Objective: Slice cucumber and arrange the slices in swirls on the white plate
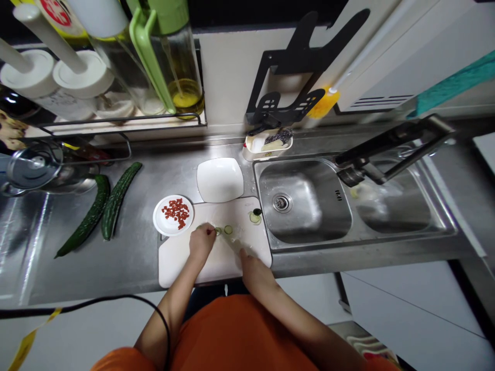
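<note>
A white cutting board (181, 265) lies on the steel counter by the sink. My left hand (201, 242) rests on it with its fingers curled down over a cucumber piece, of which only a bit of green shows. Thin cucumber slices (228, 229) lie just right of its fingertips, and a cut end piece (254, 217) sits near the board's right edge. My right hand (253, 270) is closed round the handle of a pale-bladed knife (233, 240), whose blade points toward the slices.
A small white plate of chopped red pieces (172, 215) and a bare white square dish (220, 179) sit behind the board. Two whole cucumbers (116, 198) lie to the left. The double sink (305, 206) with its faucet (386, 149) is to the right. A black cable (116, 299) runs along the counter's front.
</note>
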Available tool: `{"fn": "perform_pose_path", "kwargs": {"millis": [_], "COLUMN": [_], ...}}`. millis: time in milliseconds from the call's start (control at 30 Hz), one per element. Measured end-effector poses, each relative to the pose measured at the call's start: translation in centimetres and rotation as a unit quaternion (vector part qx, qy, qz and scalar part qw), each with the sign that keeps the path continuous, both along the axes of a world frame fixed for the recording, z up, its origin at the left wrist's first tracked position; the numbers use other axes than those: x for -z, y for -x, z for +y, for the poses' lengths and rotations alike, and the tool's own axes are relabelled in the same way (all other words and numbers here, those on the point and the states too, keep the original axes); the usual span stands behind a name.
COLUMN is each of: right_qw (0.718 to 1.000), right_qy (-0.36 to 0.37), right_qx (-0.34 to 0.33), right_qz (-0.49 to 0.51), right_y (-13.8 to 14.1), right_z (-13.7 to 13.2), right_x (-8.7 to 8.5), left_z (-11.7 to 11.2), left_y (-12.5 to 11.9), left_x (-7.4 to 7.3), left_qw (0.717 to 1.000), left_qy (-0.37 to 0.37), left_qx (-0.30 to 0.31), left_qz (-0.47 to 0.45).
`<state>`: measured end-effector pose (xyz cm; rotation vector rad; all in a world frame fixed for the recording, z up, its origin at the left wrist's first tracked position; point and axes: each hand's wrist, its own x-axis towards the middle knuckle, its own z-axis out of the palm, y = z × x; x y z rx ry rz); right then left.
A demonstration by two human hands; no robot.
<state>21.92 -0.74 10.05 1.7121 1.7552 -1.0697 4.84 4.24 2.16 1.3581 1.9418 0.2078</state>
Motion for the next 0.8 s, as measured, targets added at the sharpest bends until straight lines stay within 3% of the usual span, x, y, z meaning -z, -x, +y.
{"fn": "perform_pose_path", "kwargs": {"millis": [800], "right_qw": [1.000], "right_qy": [0.001], "right_qx": [0.004], "right_qz": [-0.009], "right_y": [0.80], "right_z": [0.16], "right_x": [-0.08], "left_z": [0.32], "left_y": [0.18], "left_x": [0.44], "left_qw": [1.000], "left_qy": [0.013], "left_qx": [0.007], "left_qz": [-0.003]}}
